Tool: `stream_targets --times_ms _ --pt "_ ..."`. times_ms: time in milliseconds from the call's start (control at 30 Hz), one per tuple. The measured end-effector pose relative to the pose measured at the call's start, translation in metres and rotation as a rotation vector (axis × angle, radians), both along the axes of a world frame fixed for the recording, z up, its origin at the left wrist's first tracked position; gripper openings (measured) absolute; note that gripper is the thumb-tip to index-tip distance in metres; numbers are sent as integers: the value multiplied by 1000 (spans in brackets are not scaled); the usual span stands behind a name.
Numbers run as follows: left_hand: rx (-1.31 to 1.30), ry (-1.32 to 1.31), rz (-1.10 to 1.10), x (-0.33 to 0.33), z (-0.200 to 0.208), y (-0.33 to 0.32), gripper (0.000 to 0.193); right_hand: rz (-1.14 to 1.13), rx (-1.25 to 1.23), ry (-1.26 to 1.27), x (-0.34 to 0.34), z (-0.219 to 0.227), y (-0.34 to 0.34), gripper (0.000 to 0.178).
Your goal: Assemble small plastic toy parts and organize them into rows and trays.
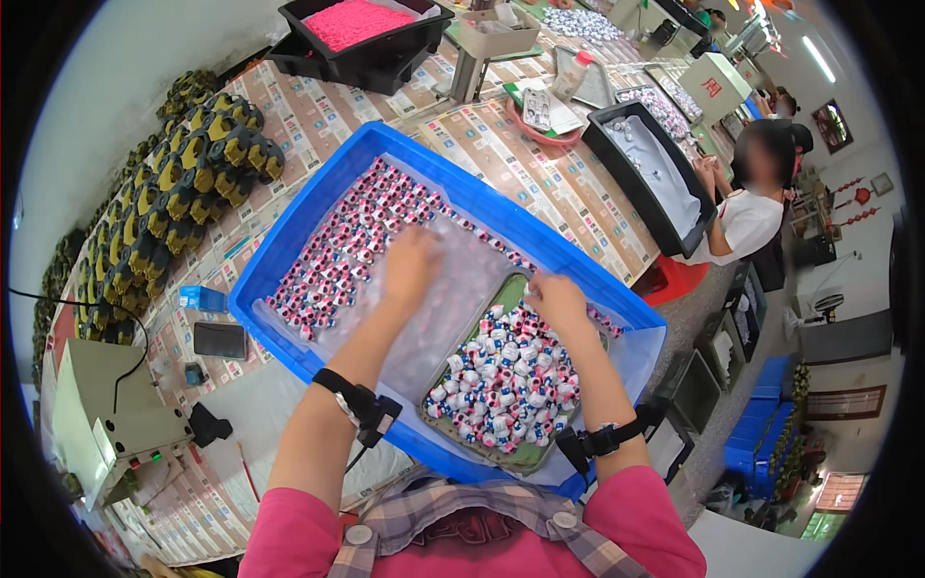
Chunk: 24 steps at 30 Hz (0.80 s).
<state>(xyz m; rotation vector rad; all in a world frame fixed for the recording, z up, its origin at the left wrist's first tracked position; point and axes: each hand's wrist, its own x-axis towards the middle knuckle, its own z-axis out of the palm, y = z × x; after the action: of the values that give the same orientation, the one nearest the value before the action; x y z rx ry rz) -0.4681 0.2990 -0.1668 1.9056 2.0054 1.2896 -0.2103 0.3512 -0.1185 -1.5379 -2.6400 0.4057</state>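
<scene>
In front of me stands a large blue plastic bin [279, 214] lined with a whitish sheet. Rows of small pink, white and dark figurines [361, 226] stand in its far left part and run in a line along the far side. A green tray [516, 289] in the bin's near right part holds a loose heap of white, pink and blue figurines [506, 376]. My left hand [412, 262] hovers by the rows' inner edge, its fingers smeared by motion. My right hand [557, 301] is at the tray's far end, fingers pinched together; what they hold is hidden.
Stacked yellow-and-black pieces [193, 183] line the left of the table. A grey machine box [111, 409] and a dark flat device [220, 340] sit nearer. Black tubs [361, 58] with pink pieces stand far off. Right, a person [747, 222] works by a black tray [646, 178].
</scene>
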Motion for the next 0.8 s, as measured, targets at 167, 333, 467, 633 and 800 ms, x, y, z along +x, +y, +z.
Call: stream_targets --times_ms 167,333,467,633,800 --pt "-368 36 -502 86 -6 -6 11 48 263 -264 -17 -17 -12 13" --pt "-332 391 -294 101 -4 -11 11 46 294 -266 -24 -23 -16 8" --pt "-260 363 -329 100 -1 -16 13 118 188 -299 -18 -25 -9 10" --pt "-347 -111 -154 63 24 -30 24 75 66 -163 -33 16 -11 21" --pt "-368 -588 208 -1 21 -44 29 119 -28 345 -83 15 -7 24"
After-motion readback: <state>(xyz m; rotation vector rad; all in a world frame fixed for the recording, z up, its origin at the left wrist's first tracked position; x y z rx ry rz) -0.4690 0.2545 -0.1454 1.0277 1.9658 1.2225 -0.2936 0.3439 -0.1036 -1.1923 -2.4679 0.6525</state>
